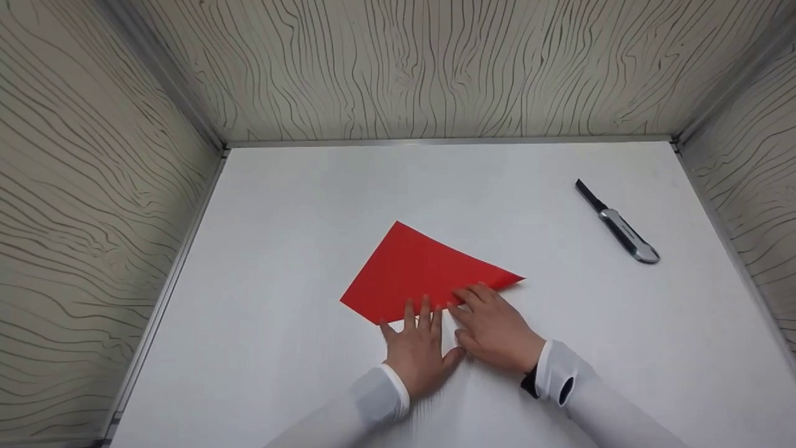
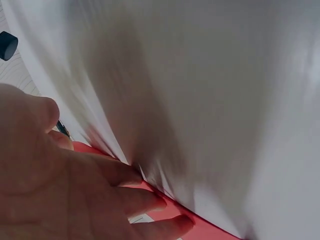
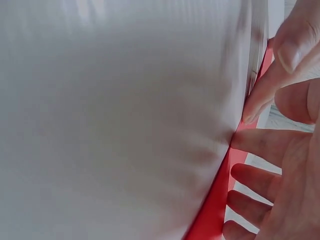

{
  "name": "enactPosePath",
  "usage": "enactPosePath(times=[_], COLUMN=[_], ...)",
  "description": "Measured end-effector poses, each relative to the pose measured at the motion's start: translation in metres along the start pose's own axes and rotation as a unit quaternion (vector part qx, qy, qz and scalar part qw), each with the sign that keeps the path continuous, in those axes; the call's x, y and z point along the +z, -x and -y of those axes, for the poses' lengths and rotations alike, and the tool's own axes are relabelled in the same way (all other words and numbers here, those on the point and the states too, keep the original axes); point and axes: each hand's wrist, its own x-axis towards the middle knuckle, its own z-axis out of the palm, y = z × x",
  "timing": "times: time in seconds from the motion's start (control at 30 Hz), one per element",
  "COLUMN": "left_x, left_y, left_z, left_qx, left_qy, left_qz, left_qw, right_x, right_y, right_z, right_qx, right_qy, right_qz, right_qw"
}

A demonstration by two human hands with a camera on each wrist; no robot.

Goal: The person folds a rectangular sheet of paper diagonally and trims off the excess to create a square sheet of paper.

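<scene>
A sheet of red paper (image 1: pixel 416 267), folded over along its near edge, lies on the white table in the head view. Spread fingers of my left hand (image 1: pixel 418 361) press on that near edge. Just to the right, my right hand (image 1: pixel 500 330) rests its fingertips on the same edge, near the paper's pointed right corner, which lifts slightly. The two hands almost meet at the thumbs. In the left wrist view, extended fingers of the left hand (image 2: pixel 75 195) touch a red strip of paper (image 2: pixel 200 225). The right wrist view shows straight fingers of the right hand (image 3: pixel 295 165) along the red edge (image 3: pixel 212 210).
A utility knife (image 1: pixel 625 233) with a grey and black handle lies at the back right, its dark blade end pointing away. Wood-patterned panels (image 1: pixel 404 68) stand around the white table (image 1: pixel 280 218) at the back and both sides.
</scene>
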Motion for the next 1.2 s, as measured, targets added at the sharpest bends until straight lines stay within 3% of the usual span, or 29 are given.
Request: enactPosePath(times=[0.3,0.57,1.2], left_x=[0.005,0.008,0.009], left_y=[-0.001,-0.002,0.000], left_z=[0.000,-0.005,-0.004], left_qx=[0.002,0.022,0.003], left_qy=[-0.013,-0.043,-0.035], left_qz=[0.005,-0.007,-0.001], left_qw=[0.9999,0.9988,0.9994], right_x=[0.000,0.000,0.001], right_y=[-0.001,-0.003,0.000], right_z=[0.005,0.005,0.001], right_qx=[-0.008,-0.007,0.002], right_qy=[0.004,0.003,0.010], right_qz=[0.002,0.009,0.006], right_qw=[1.0000,0.9999,0.9999])
